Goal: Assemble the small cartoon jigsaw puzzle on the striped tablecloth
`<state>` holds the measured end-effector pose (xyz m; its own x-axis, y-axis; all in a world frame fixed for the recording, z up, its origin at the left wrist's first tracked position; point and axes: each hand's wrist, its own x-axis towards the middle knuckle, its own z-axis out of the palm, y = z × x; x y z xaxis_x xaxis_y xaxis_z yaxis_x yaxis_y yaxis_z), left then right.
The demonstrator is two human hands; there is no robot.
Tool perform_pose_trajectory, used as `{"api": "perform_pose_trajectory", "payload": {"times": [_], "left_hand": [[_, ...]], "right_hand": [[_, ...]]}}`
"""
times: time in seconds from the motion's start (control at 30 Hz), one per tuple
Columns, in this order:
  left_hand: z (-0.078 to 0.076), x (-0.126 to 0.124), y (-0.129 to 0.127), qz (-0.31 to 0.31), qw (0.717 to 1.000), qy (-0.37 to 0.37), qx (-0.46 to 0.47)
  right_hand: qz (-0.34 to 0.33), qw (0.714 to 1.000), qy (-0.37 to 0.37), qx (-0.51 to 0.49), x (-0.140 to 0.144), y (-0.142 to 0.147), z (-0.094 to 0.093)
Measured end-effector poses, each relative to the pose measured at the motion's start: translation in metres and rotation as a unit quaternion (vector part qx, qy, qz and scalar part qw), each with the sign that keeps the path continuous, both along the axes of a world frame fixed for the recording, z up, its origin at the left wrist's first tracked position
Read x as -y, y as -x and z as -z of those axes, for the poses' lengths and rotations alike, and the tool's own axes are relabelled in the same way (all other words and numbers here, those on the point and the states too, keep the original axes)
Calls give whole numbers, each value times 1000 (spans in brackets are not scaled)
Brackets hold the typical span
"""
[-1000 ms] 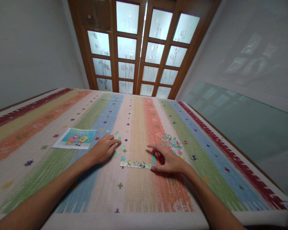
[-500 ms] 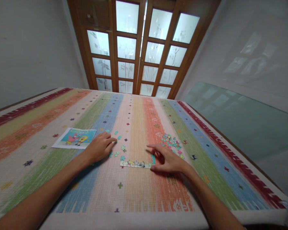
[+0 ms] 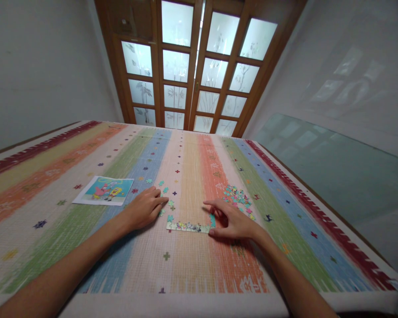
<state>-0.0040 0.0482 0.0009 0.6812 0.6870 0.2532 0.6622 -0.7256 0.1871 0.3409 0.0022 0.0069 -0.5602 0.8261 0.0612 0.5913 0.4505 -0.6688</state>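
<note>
In the head view, the puzzle strip (image 3: 187, 227) lies on the table (image 3: 192, 269): likely light, stiff card, best pinched by its edges. The right hand (image 3: 234, 220) rests, fingers parted, at its right end; the left hand's (image 3: 144, 207) grip, by loose pieces (image 3: 166, 190), I can't tell.

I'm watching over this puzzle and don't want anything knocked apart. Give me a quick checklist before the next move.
1. Joined strip in one row on the tablecloth: ok, no clear break shows along its lower edge.
2. Right hand near the strip: ok, thumb at its right corner.
3. Left hand holding a piece: cannot tell, the fingers hide it.
4. Printed picture face up and in sight: ok, left of the left hand.
5. Pile of pieces spread apart: not ok, they lie crowded beyond the right hand.
</note>
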Motion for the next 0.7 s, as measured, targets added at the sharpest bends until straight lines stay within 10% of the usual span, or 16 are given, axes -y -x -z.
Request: {"api": "perform_pose_trajectory", "payload": {"times": [0.3,0.7], "left_hand": [[1,6,-4,61,998,19,-19],[-6,0,-1,-57,981,76,171]], "right_hand": [[-8,1000,-12,-10,-1,-1,5],[-21,999,-33,15,-2,-1,4]]}}
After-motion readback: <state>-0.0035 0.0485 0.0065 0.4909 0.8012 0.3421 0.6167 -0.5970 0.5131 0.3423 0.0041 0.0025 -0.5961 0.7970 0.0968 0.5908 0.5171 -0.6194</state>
